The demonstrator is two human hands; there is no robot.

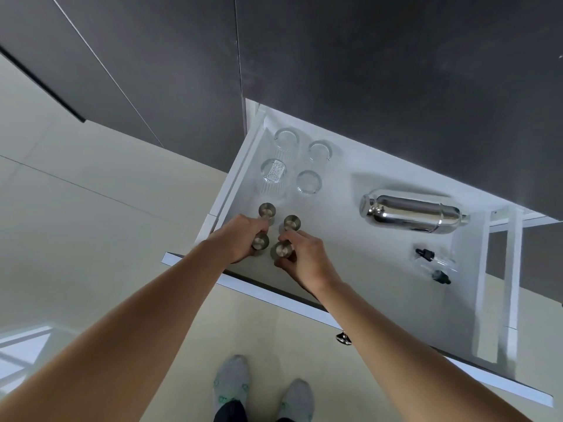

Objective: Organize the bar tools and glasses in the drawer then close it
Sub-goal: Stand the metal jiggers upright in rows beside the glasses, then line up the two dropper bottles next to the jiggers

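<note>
The white drawer [350,269] stands pulled out below dark cabinet fronts. Several small metal cups stand in its near left corner. My left hand [236,239] is closed around one metal cup [260,241]; another cup [267,210] stands just behind it. My right hand [307,254] grips a second metal cup [281,249], with one more cup [292,222] behind that. Several clear glasses [309,181] stand upside down at the back left. A shiny cocktail shaker [414,213] lies on its side at the right. Two dropper bottles [435,264] lie in front of it.
Dark cabinet fronts [396,71] overhang the back of the drawer. The drawer's front panel [274,295] runs beneath my forearms. A divider rail [483,284] sections off the right end. Beige floor and my feet in grey socks [231,382] are below.
</note>
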